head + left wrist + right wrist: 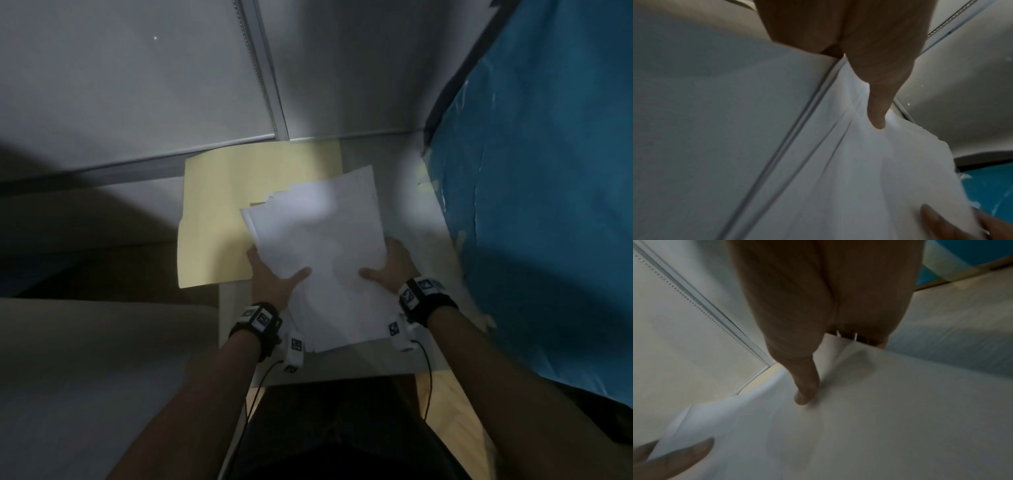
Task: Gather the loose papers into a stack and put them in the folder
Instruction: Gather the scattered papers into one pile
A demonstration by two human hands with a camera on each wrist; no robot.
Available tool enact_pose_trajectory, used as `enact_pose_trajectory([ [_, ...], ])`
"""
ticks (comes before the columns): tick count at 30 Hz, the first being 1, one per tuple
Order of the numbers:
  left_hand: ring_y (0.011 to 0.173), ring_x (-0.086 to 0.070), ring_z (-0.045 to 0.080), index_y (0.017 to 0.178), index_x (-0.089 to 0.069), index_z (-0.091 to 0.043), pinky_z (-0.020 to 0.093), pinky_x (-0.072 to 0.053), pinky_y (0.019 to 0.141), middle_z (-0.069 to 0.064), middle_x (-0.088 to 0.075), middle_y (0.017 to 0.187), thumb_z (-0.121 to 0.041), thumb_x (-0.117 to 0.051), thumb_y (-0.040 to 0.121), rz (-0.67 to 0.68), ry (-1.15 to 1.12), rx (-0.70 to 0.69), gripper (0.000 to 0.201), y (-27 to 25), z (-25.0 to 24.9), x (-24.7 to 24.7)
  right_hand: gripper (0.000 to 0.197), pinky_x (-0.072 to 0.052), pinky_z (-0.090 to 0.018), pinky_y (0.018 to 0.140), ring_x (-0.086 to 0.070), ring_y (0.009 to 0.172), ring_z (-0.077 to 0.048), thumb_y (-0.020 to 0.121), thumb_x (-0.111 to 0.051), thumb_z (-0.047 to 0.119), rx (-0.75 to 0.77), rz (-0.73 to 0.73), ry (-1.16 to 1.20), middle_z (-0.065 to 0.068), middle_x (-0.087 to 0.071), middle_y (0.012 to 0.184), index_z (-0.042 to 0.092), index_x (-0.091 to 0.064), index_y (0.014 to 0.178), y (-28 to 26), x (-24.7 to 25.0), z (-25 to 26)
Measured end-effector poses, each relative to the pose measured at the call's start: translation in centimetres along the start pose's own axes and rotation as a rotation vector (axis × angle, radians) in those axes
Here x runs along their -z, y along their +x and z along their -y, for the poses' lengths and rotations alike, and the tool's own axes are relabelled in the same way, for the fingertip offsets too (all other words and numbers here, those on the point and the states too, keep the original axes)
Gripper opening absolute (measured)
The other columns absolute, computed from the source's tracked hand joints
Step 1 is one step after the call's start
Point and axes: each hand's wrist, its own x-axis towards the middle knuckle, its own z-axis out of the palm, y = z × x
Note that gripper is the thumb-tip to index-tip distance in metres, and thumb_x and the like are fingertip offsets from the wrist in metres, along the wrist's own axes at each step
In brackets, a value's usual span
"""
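Note:
A loose stack of white papers (325, 246) is held above the small white table (404, 192), its far edges uneven and fanned. My left hand (274, 277) grips the stack's left side, thumb on top and fingers underneath. My right hand (390, 270) grips the right side the same way. A pale yellow folder (219, 212) lies flat on the table to the left, partly under the papers. In the left wrist view my thumb presses the papers (859, 162). In the right wrist view the other thumb lies on the top sheet (879, 418).
A grey wall with a metal strip (263, 78) stands behind the table. A blue sheet (541, 205) rises close on the right. A beige surface (85, 377) lies to the left, below table height. My dark-clothed legs (335, 428) are at the table's near edge.

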Motion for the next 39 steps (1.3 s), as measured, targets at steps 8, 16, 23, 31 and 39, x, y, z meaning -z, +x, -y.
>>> enact_pose_trajectory([
  [8,0.114,-0.076,0.032,0.124,-0.076,-0.011,0.054,-0.065,0.097,0.003,-0.078,0.123,-0.020,-0.107,0.063,0.058,-0.101,0.149,0.069,0.7,-0.8,-1.0,0.077,-0.044,-0.038,0.113,-0.053,0.126,-0.032,0.083,-0.084,0.044,0.099,-0.006,0.017,-0.009,-0.036,0.139,0.017,-0.051,0.147,0.7,-1.1,2.1],
  [16,0.103,-0.083,0.028,0.116,-0.081,-0.008,0.055,-0.068,0.091,0.007,-0.086,0.113,-0.007,-0.104,0.066,0.132,-0.164,0.048,0.055,0.0,-2.9,1.2,0.096,-0.061,-0.034,0.090,-0.066,0.109,-0.024,0.066,-0.099,0.030,0.012,-0.093,0.599,-0.004,-0.062,0.127,0.011,-0.048,0.146,-0.5,2.8,2.5],
  [23,0.107,-0.082,0.028,0.116,-0.080,-0.004,0.058,-0.067,0.094,0.011,-0.085,0.114,-0.007,-0.106,0.064,0.101,-0.207,-0.094,0.058,-1.1,-7.3,0.8,0.040,-0.065,-0.032,0.078,-0.076,0.099,-0.019,0.080,-0.091,0.009,0.192,0.060,0.753,-0.001,-0.077,0.105,0.023,-0.068,0.109,-4.8,4.0,8.1],
  [31,0.114,-0.078,0.008,0.124,-0.073,0.002,0.021,-0.061,0.093,0.006,-0.081,0.120,0.000,-0.104,0.066,-0.025,-0.232,-0.459,0.066,-2.6,-11.4,1.4,0.075,-0.059,-0.015,0.088,-0.068,0.107,0.006,0.062,-0.100,0.040,0.387,-0.206,0.512,0.012,-0.072,0.115,0.016,-0.065,0.124,-5.9,5.8,9.7],
  [39,0.106,-0.078,-0.001,0.119,-0.075,-0.005,0.019,-0.063,0.089,-0.002,-0.080,0.115,-0.009,-0.107,0.063,-0.056,-0.216,-0.434,0.065,-2.6,-13.5,1.0,0.060,-0.061,-0.026,0.090,-0.071,0.109,-0.001,0.066,-0.100,0.016,0.482,-0.221,0.588,0.009,-0.074,0.113,0.023,-0.069,0.116,-5.6,7.6,10.5],
])
